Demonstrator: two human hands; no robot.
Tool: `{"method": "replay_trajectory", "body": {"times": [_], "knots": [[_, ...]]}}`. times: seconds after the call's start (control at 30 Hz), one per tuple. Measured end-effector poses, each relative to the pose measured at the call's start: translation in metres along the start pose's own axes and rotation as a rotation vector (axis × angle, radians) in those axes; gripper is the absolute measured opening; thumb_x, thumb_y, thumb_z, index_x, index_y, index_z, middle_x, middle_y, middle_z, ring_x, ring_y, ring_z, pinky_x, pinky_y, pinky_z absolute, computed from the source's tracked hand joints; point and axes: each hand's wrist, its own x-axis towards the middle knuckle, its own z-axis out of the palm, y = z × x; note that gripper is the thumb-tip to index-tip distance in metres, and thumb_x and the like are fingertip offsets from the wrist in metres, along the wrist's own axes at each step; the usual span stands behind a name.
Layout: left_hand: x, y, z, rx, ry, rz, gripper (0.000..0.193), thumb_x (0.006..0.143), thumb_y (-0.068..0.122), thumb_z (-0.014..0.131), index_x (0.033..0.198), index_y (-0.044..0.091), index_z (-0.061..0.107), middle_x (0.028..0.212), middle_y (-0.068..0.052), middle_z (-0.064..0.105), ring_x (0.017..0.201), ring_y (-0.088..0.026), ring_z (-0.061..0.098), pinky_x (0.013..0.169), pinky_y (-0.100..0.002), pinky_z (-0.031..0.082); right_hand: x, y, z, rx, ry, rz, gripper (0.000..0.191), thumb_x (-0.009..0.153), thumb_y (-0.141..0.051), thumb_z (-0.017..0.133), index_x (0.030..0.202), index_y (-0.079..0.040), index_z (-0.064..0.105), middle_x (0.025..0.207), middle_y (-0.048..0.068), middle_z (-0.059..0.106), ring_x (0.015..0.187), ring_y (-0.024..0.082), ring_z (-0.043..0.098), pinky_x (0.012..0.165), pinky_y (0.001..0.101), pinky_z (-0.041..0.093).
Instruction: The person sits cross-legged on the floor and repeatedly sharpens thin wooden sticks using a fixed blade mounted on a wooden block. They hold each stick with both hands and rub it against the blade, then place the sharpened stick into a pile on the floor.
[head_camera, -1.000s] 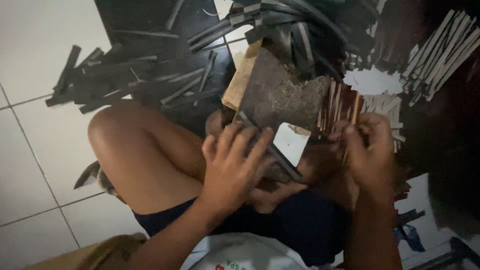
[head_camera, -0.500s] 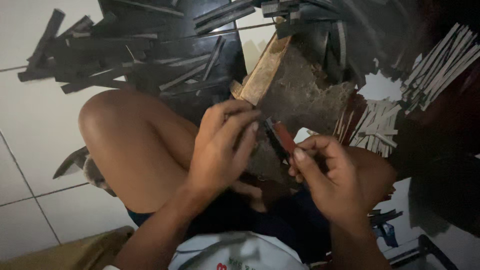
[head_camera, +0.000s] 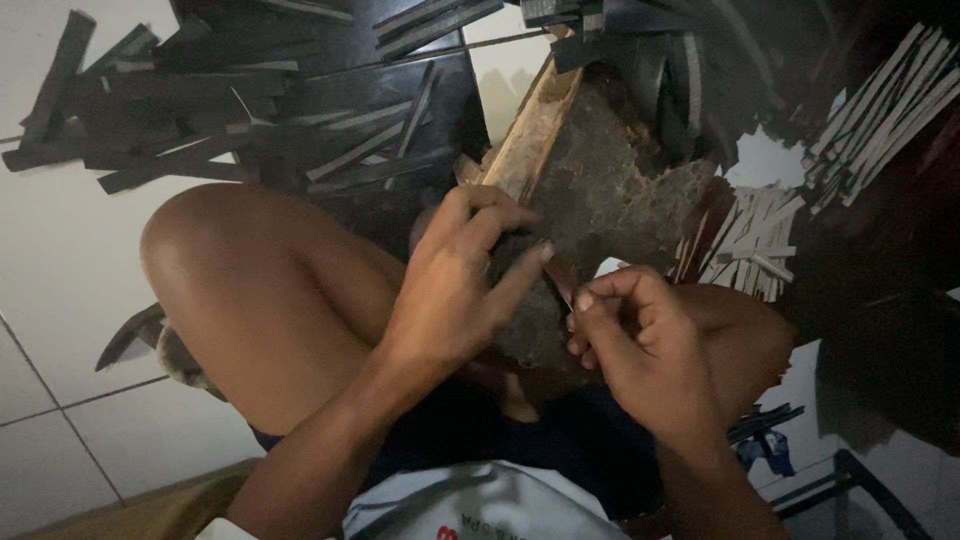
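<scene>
A thin dark strip (head_camera: 562, 285) sits between my two hands, just above my lap and in front of the rough dark block (head_camera: 610, 190) that lies on the floor between my knees. My right hand (head_camera: 640, 350) has thumb and forefinger closed together on the strip's lower end; the light is too dim for me to tell what the strip is made of. My left hand (head_camera: 455, 290) lies spread over the near edge of the block, fingers bent, the forefinger stretched toward the strip's upper end and touching or almost touching it; I cannot tell whether it grips anything. A pale wooden plank (head_camera: 530, 135) leans along the block's left side, running up and away from my left hand. My bare left knee (head_camera: 230, 260) is raised to the left of the hands. Beyond it a heap of dark flat strips (head_camera: 200, 110) lies scattered over the white tiled floor (head_camera: 60, 300). To the right of the block, a bundle of pale thin sticks (head_camera: 750, 245) rests near my right hand, with more pale sticks (head_camera: 880, 110) further up at the right.
</scene>
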Motion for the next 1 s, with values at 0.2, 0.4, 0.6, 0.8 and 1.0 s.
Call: {"method": "replay_trajectory", "body": {"times": [0.2, 0.4, 0.6, 0.8, 1.0], "knots": [[0.006, 0.009, 0.005, 0.017, -0.030, -0.115, 0.028, 0.086, 0.015, 0.082, 0.108, 0.003, 0.071, 0.109, -0.012, 0.063, 0.104, -0.031, 0.066, 0.090, -0.041, 0.054, 0.001, 0.002, 0.000, -0.035, -0.013, -0.022, 0.014, 0.099, -0.012, 0.064, 0.103, 0.001, 0.060, 0.079, 0.006, 0.066, 0.065, 0.008, 0.062, 0.054, 0.0238, 0.052], [0.008, 0.010, 0.008, 0.023, -0.050, -0.074, 0.028, 0.088, 0.014, 0.081, 0.110, 0.001, 0.069, 0.113, -0.015, 0.060, 0.101, -0.032, 0.067, 0.085, -0.040, 0.058, -0.006, -0.002, 0.001, -0.158, 0.054, -0.056, 0.017, 0.096, -0.013, 0.067, 0.104, 0.000, 0.062, 0.081, 0.005, 0.068, 0.066, 0.007, 0.064, 0.053, 0.0234, 0.053], [0.008, 0.010, 0.007, 0.243, -0.197, 0.023, 0.021, 0.089, 0.017, 0.079, 0.110, 0.014, 0.077, 0.117, -0.014, 0.058, 0.099, -0.030, 0.059, 0.083, -0.044, 0.047, -0.023, -0.002, -0.012, -0.431, 0.100, -0.026, 0.019, 0.096, -0.020, 0.068, 0.102, -0.002, 0.068, 0.077, 0.007, 0.074, 0.065, 0.009, 0.068, 0.053, 0.0249, 0.052], [0.000, 0.019, 0.012, 0.413, -0.212, 0.153, 0.023, 0.080, 0.015, 0.073, 0.095, 0.031, 0.080, 0.129, -0.009, 0.054, 0.122, -0.031, 0.051, 0.102, -0.049, 0.036, -0.026, 0.009, -0.018, -0.466, 0.121, -0.253, 0.018, 0.097, -0.016, 0.068, 0.103, 0.000, 0.067, 0.082, 0.008, 0.073, 0.071, 0.010, 0.068, 0.059, 0.0251, 0.052], [-0.011, 0.019, 0.015, 0.627, -0.177, 0.342, 0.013, 0.096, 0.015, 0.073, 0.105, 0.022, 0.078, 0.131, -0.004, 0.057, 0.129, -0.026, 0.051, 0.107, -0.051, 0.036, -0.025, 0.010, -0.025, -0.410, 0.083, -0.221, 0.013, 0.095, -0.013, 0.068, 0.098, -0.001, 0.067, 0.074, 0.006, 0.071, 0.065, 0.008, 0.067, 0.052, 0.0249, 0.051]]}}
